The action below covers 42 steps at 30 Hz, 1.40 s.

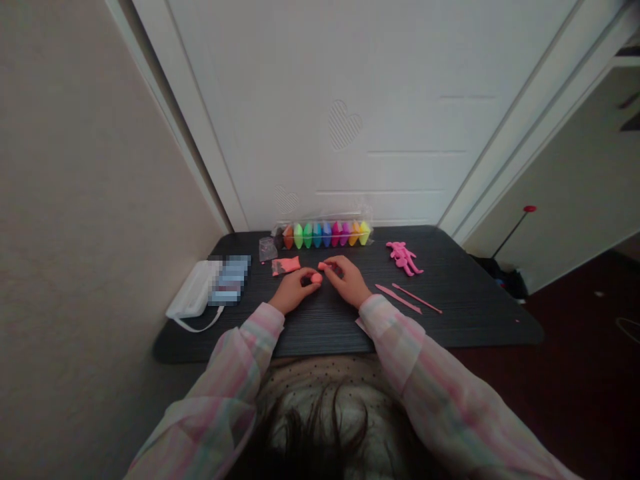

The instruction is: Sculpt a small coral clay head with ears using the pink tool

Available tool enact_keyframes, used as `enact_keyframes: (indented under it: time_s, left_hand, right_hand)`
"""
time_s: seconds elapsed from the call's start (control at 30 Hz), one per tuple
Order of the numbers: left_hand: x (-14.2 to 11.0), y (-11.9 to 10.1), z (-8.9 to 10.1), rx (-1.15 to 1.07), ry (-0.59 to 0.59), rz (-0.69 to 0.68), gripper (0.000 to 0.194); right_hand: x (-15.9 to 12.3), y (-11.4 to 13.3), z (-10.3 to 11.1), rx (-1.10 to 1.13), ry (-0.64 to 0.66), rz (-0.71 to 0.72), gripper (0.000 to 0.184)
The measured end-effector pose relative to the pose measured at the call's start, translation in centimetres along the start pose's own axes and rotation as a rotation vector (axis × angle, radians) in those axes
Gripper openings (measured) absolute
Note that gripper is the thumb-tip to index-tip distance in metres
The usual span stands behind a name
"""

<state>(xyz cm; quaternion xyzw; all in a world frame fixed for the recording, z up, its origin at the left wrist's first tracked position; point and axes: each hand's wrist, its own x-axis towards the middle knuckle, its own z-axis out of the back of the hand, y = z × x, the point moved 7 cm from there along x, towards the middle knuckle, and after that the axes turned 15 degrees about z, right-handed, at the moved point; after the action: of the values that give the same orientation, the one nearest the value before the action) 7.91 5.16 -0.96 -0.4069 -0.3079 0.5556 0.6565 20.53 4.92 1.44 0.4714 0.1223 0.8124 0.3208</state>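
Note:
My left hand (294, 291) pinches a rounded lump of coral-pink modelling clay (316, 278) between thumb and fingers. A smaller piece of the same clay (323, 266) sits in the fingertips of my right hand (349, 280), slightly farther back. The two pieces are close but apart, just above the dark tabletop (320, 330). Beyond my left hand lies a coral clay packet (285, 265). To the right of my right hand are two pink modelling tools, a flat blade (399, 299) and a thin stick (417, 298).
A clear bag holds a row of coloured clay packs (327, 235) along the back edge. Near it lies a small clear wrapper (268, 249). A pink figure (403, 258) rests at right. At left are a white device (195, 290) with a cable and a blurred-out object (230, 280).

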Motion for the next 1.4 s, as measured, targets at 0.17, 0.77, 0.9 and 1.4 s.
enact_keyframes:
  time_s: [0.17,0.77,0.9,1.4]
  left_hand:
    - [0.5,0.6,-0.2,-0.263,0.113,0.076,0.031]
    - [-0.4,0.6,-1.7,-0.793,0.379,0.273,0.041]
    - [-0.5,0.6,-1.8,-0.788,0.383,0.282,0.042]
    - [-0.4,0.6,-1.4,-0.837,0.334,0.292,0.039]
  right_hand:
    - [-0.6,1.7,-1.5,0.106,0.143,0.089,0.043]
    - [-0.6,2.0,-1.6,0.096,0.115,0.120,0.028]
    - [-0.5,2.3,-1.6,0.089,0.120,0.129,0.022]
    - [-0.4,1.7,-1.4,0.078,0.103,0.087,0.032]
